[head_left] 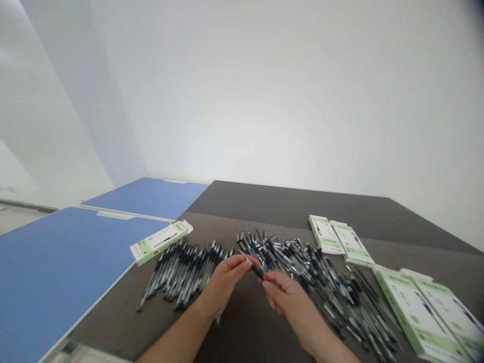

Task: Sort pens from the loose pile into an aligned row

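Observation:
Between my two hands, above the dark table, is a pen (257, 270) with a black grip section. The fingertips of my left hand (231, 273) pinch its upper left end, where a small pale tip shows. My right hand (283, 292) grips the other end, and those fingers hide part of the pen. Just left of my left hand lies a spread of clear-barrelled pens with black parts (185, 275), roughly lined up side by side. A larger, looser pile of similar pens (321, 277) stretches from behind my hands to the right.
A green and white pen box (161, 243) lies at the left edge of the dark table (242, 338). Several similar boxes stand on the right, among them one box (351, 243) further back and one box (419, 315) nearer. Blue tabletops (75, 272) adjoin on the left; a white wall (264, 101) rises behind.

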Demonstrator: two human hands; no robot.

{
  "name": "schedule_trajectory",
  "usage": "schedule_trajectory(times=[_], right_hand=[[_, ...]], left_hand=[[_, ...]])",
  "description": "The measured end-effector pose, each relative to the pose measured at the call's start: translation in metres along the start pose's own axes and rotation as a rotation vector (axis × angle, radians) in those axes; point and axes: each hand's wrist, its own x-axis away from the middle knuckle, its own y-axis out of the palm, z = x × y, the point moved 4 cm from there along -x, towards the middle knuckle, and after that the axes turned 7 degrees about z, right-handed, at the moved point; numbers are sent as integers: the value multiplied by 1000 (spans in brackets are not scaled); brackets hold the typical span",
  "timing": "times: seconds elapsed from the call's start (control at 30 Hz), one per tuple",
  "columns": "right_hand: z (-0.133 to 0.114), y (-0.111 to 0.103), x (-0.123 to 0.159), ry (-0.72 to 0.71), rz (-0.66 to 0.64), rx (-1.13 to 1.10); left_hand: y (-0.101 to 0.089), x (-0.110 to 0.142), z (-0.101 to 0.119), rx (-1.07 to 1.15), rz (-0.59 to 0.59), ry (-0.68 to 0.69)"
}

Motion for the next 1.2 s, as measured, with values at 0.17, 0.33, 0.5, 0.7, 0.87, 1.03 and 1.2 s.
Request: schedule_trajectory(times=[0.17,0.33,0.5,0.7,0.87,1.03,1.2], right_hand=[[5,4,1,77,-71,-95],[4,-1,-3,30,25,-45],[6,2,-1,137,-124,-181],[-5,-14,-11,-113,202,76],[-2,-5,-4,147,-124,-214],[-9,-16,-10,-105,159,2],[-5,-10,-9,47,-76,-188]], left_hand=[[-1,-1,-2,39,4,-8],[-1,-3,-6,30,16,-19],[6,-6,-4,60,27,18],[16,-11,-1,-27,70,51],[31,-13,-1,125,-2,-1],[31,-17,-2,62,63,38],[35,-15,-2,148,-62,-10]])
